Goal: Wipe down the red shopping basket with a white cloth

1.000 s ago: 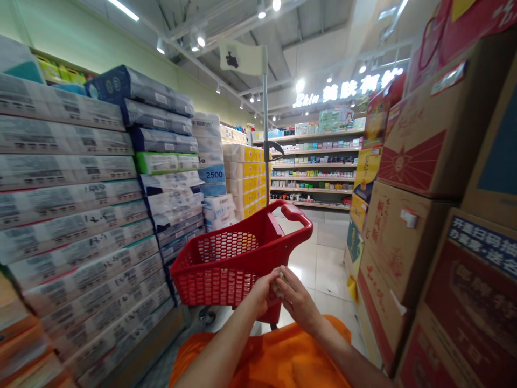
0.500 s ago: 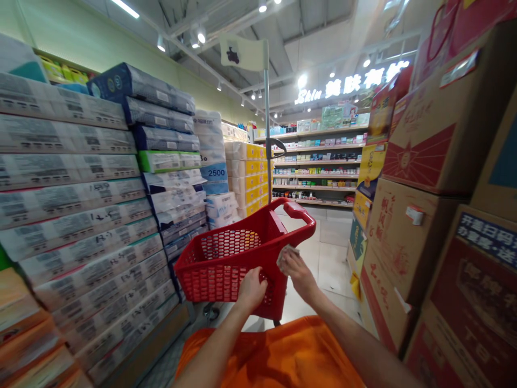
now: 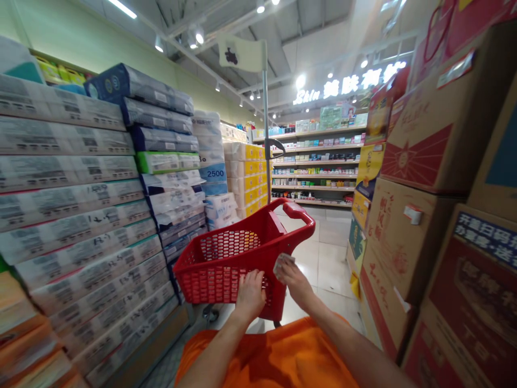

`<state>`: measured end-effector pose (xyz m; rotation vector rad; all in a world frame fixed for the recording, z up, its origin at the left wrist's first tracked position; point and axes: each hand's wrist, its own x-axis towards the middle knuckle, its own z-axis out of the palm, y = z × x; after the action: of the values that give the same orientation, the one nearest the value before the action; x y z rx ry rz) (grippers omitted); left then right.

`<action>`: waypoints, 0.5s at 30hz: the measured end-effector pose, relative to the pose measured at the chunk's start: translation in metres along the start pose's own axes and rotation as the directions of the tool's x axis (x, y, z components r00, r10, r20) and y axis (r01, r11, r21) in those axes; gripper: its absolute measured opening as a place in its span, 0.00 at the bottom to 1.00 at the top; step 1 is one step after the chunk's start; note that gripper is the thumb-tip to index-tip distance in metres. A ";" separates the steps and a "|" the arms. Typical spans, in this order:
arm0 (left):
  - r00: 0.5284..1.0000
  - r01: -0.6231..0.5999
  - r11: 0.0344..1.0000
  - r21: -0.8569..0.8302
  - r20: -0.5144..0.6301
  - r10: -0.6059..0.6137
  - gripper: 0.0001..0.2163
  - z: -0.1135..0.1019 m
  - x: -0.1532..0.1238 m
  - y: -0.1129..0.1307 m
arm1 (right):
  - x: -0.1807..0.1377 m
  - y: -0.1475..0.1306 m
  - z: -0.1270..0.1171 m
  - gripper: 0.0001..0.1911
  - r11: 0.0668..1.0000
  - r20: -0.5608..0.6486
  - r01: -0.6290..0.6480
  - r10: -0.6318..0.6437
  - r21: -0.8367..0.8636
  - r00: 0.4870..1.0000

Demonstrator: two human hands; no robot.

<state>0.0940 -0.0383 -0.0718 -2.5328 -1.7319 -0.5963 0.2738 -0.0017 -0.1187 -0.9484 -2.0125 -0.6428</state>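
Observation:
Just in front of me stands a red plastic shopping cart [image 3: 226,248] with a honeycomb mesh basket, its handle at the right. My left hand [image 3: 251,293] rests against the mesh side, fingers stretched out and slightly apart, with nothing visible in it. To the right, my right hand [image 3: 298,281] presses a crumpled greyish cloth [image 3: 280,265] against the solid red panel below the handle. Part of the cloth is hidden under those fingers.
Stacked tissue packs [image 3: 76,210] rise close on the left. Piled cardboard cartons [image 3: 407,231] line the right side. Tiled floor [image 3: 329,264] runs between them toward stocked shelves [image 3: 315,161]. A pole [image 3: 265,113] with a flag stands up beyond the cart basket.
My left hand has uncurled, its fingers now stretched along the mesh. My right hand has slid slightly down and left with the cloth. The cart looks unmoved.

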 end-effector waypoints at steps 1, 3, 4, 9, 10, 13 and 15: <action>1.000 0.000 1.000 0.014 0.001 0.000 0.23 0.000 0.000 -0.001 | -0.008 -0.003 0.005 0.16 0.999 0.025 0.029 -0.030 0.016 0.999; 1.000 0.007 0.999 0.047 -0.005 -0.007 0.24 0.001 0.001 -0.005 | -0.012 -0.003 0.003 0.16 0.999 0.007 0.030 -0.030 0.027 1.000; 1.000 0.011 0.998 0.064 -0.013 -0.010 0.24 0.002 0.002 -0.006 | -0.006 0.002 -0.004 0.17 1.000 -0.032 -0.002 0.003 0.019 0.999; 0.999 0.024 0.990 0.141 -0.029 -0.020 0.28 0.004 0.005 -0.006 | 0.037 0.033 -0.033 0.20 0.975 -0.202 -0.221 0.211 -0.028 0.957; 1.000 0.019 0.988 0.152 -0.023 -0.016 0.29 0.005 0.005 -0.005 | 0.036 0.033 -0.031 0.20 0.976 -0.177 -0.216 0.207 -0.032 0.962; 1.000 -0.015 0.984 0.176 -0.009 0.017 0.31 0.005 0.004 -0.004 | 0.008 0.015 -0.011 0.18 0.998 -0.011 -0.069 0.068 -0.011 0.998; 0.999 -0.035 0.981 0.192 -0.011 0.038 0.31 0.005 0.004 -0.006 | -0.012 0.002 0.000 0.17 0.999 0.048 0.029 -0.030 0.017 0.998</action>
<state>0.0916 -0.0318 -0.0764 -2.4167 -1.6463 -0.4225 0.2796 -0.0048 -0.1284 -0.9342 -2.0749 -0.6246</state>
